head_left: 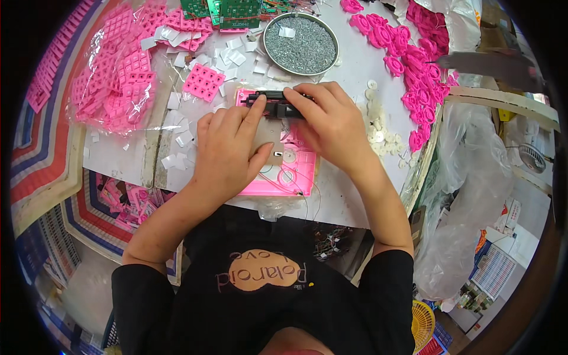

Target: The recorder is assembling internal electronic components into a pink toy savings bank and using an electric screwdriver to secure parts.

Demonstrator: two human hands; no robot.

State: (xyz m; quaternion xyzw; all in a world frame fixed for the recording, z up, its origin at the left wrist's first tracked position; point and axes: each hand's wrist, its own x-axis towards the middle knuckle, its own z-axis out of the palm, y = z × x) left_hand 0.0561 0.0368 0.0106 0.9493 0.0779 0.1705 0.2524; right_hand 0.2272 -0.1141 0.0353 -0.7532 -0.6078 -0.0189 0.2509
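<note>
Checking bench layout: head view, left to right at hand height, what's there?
Bagged pink grid pieces, left hand, black part, right hand, white discs, pink ring-shaped pieces.

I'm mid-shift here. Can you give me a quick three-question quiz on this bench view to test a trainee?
1. True or false: the left hand and right hand both touch the black part.
2. What fills the round dish?
A) pink rings
B) small silvery pieces
C) green circuit boards
3. Fill in: the loose white discs lie to the ____ of the pink housing.

Key: 1. True. 2. B. 3. Right.
</note>
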